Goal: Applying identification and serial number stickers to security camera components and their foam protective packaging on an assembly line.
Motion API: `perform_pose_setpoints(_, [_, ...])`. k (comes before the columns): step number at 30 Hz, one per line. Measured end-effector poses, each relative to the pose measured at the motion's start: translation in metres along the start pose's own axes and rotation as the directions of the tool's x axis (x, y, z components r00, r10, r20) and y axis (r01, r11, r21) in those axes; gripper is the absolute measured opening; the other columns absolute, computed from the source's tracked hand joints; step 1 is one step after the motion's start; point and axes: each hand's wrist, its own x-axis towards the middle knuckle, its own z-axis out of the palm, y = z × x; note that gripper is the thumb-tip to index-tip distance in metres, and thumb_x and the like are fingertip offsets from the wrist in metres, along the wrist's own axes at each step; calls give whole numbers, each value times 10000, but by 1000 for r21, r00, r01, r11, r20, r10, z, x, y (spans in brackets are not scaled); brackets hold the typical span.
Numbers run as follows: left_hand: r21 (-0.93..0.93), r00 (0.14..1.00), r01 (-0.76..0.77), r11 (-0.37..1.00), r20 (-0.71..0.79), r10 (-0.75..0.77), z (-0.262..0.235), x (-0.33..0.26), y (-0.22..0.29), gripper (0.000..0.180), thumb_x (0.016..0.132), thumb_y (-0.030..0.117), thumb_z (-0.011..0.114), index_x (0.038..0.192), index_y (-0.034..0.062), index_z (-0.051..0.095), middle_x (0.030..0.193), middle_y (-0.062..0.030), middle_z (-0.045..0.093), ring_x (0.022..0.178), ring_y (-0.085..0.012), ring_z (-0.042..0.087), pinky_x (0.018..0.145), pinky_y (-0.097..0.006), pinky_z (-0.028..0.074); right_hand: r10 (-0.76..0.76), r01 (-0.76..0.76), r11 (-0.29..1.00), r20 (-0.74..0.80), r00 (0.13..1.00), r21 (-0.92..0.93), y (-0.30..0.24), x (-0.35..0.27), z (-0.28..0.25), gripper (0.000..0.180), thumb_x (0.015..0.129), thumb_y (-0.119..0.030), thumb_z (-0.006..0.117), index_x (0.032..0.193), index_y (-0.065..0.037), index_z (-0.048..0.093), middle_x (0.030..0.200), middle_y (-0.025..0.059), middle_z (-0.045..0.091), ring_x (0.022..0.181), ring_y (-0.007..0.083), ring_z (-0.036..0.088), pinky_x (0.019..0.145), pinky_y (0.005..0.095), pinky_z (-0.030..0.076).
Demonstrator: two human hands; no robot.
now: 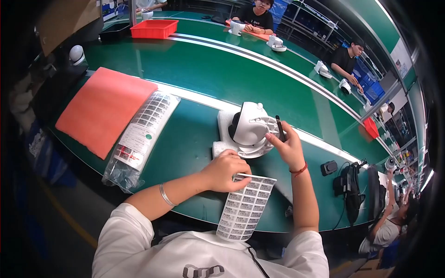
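A white security camera with a round base [252,127] lies tilted on a white foam block [223,121] in front of me. My right hand [288,147] grips the right rim of its base, thumb on top, beside a short black stick-like part [280,126]. My left hand [228,170] is closed on the top edge of a sheet of printed labels [247,204], which hangs toward my chest. The fingertips of that hand are close to the camera's lower rim; whether they touch it, I cannot tell.
Left on the green bench lie a pink foam sheet [104,109] and a plastic-wrapped stack of label sheets [146,127]. A black adapter [329,167] and a dark corded device [350,187] sit at right. Across the conveyor, people work near similar cameras and a red tray [154,29].
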Motion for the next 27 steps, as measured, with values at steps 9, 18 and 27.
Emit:
perform_pose_setpoints(9, [114, 995, 99, 989, -39, -95, -14, 5, -19, 163, 732, 199, 659, 673, 88, 555, 621, -17, 546, 638, -175, 520, 912, -368, 311, -223, 222, 975, -138, 965, -27, 17, 1, 15, 258, 831, -84, 698, 1040, 23, 591, 878, 55, 582, 747, 100, 559, 655, 234, 447])
perform_pose_setpoints(18, [53, 999, 30, 998, -43, -27, -29, 9, -18, 102, 741, 138, 716, 733, 56, 655, 734, -49, 662, 645, -195, 600, 757, -310, 444, -125, 119, 992, -188, 974, -41, 5, 0, 14, 324, 811, -113, 734, 1075, 28, 610, 948, 80, 619, 823, 125, 606, 730, 261, 484])
perform_pose_setpoints(27, [-361, 954, 91, 928, -235, -185, -44, 11, 6, 153, 796, 72, 724, 936, 12, 713, 886, -72, 715, 813, -115, 658, 728, -249, 512, -237, 256, 967, -380, 894, -1, -23, -15, -7, 259, 842, -28, 676, 1093, -8, 619, 955, 16, 654, 584, -5, 429, 508, 160, 323])
